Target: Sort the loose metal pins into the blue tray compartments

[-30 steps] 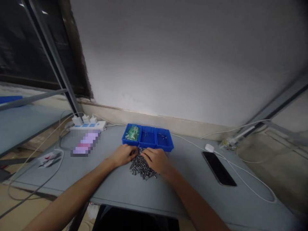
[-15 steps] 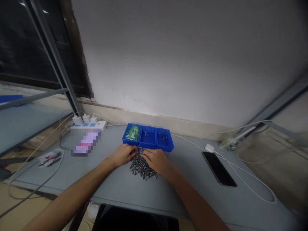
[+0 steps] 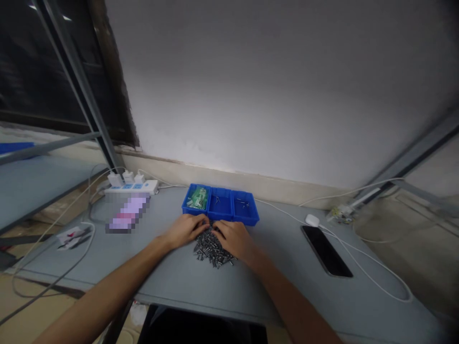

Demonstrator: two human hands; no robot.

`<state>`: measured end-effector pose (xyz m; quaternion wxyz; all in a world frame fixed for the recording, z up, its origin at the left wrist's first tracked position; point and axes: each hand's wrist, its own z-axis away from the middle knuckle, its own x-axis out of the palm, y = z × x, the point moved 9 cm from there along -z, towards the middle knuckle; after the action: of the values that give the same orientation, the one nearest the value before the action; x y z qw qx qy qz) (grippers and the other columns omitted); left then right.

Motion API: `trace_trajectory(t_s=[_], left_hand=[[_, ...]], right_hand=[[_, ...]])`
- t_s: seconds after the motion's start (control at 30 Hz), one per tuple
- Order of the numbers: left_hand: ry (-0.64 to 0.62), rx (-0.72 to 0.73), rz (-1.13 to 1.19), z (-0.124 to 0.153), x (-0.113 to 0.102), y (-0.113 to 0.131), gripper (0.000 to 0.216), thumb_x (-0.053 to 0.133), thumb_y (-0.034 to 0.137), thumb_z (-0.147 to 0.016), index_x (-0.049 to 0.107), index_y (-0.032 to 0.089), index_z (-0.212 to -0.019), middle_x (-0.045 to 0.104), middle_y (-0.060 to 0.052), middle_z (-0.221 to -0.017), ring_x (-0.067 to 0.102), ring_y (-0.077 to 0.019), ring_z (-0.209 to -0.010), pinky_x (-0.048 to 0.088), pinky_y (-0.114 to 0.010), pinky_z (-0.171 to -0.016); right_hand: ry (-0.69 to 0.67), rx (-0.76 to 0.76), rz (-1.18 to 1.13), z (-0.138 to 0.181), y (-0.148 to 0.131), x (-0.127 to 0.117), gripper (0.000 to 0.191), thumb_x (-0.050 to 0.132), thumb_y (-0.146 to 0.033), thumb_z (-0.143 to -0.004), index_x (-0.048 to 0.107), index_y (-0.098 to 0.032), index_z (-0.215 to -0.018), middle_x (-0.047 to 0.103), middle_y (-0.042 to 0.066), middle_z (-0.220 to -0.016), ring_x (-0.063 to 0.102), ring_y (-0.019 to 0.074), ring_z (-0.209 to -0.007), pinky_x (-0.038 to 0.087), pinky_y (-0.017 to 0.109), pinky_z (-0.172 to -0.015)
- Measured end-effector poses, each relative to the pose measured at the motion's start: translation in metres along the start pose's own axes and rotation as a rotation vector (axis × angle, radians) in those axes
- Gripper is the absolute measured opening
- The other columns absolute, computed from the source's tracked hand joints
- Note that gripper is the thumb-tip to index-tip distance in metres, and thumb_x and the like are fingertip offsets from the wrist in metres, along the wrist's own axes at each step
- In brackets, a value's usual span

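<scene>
A loose heap of small grey metal pins or screws [image 3: 211, 249] lies on the grey table top [image 3: 201, 289], just in front of a blue three-compartment parts tray [image 3: 220, 206]. My left hand [image 3: 185, 230] rests at the heap's upper left, fingertips curled among the pieces. My right hand [image 3: 232, 241] lies at its upper right, fingers also touching the pieces. Whether either hand holds a piece is hidden by the fingers. The tray's left compartment holds green circuit boards [image 3: 198, 198], and a few small metal pieces lie in the others.
A black smartphone [image 3: 325, 251] lies on the right with a white cable [image 3: 362, 253] beside it. A power strip with white plugs [image 3: 131, 187] and a pixelated object [image 3: 128, 213] sit at the left. A wall rises behind the table.
My left fingers have moved slightly right over the heap, and my right hand has shifted slightly left. The heap and tray look unchanged.
</scene>
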<state>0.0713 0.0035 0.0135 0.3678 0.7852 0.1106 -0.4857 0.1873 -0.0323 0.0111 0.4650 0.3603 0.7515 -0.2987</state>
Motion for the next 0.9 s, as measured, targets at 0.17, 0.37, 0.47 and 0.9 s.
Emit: trace_trajectory(t_s=[0.17, 0.37, 0.47, 0.9], left_hand=[[0.02, -0.028, 0.005, 0.0, -0.003, 0.0, 0.031, 0.046, 0.044, -0.104, 0.067, 0.022, -0.105, 0.065, 0.002, -0.071, 0.059, -0.0146, -0.063, 0.041, -0.026, -0.064], [0.01, 0.004, -0.014, 0.0, -0.004, 0.004, 0.034, 0.042, 0.042, -0.106, 0.07, 0.022, -0.111, 0.074, -0.003, -0.09, 0.067, -0.0172, -0.078, 0.046, -0.027, -0.074], [-0.01, 0.03, -0.028, 0.0, -0.001, 0.006, 0.033, 0.043, 0.04, -0.106, 0.071, 0.023, -0.108, 0.074, -0.003, -0.092, 0.068, -0.0173, -0.08, 0.046, -0.027, -0.075], [-0.035, 0.092, 0.019, 0.002, 0.006, 0.004, 0.034, 0.042, 0.041, -0.107, 0.071, 0.024, -0.111, 0.075, -0.002, -0.092, 0.067, -0.0154, -0.08, 0.045, -0.025, -0.077]], right_hand=[[0.025, 0.011, -0.009, -0.001, 0.002, -0.003, 0.012, 0.054, -0.025, -0.103, 0.065, -0.021, -0.101, 0.075, 0.002, -0.095, 0.07, 0.0169, -0.084, 0.042, 0.027, -0.068], [0.116, 0.04, -0.042, -0.001, 0.005, -0.014, 0.01, 0.053, -0.024, -0.103, 0.063, -0.022, -0.1, 0.074, 0.001, -0.092, 0.07, 0.0166, -0.082, 0.042, 0.026, -0.07], [0.138, 0.057, -0.044, 0.0, 0.006, -0.017, 0.011, 0.052, -0.025, -0.103, 0.063, -0.023, -0.101, 0.075, 0.002, -0.092, 0.07, 0.017, -0.081, 0.042, 0.026, -0.07], [0.107, 0.1, -0.089, -0.001, 0.01, -0.013, 0.021, 0.048, -0.033, -0.107, 0.061, -0.021, -0.096, 0.075, 0.002, -0.089, 0.07, 0.016, -0.078, 0.04, 0.025, -0.068]])
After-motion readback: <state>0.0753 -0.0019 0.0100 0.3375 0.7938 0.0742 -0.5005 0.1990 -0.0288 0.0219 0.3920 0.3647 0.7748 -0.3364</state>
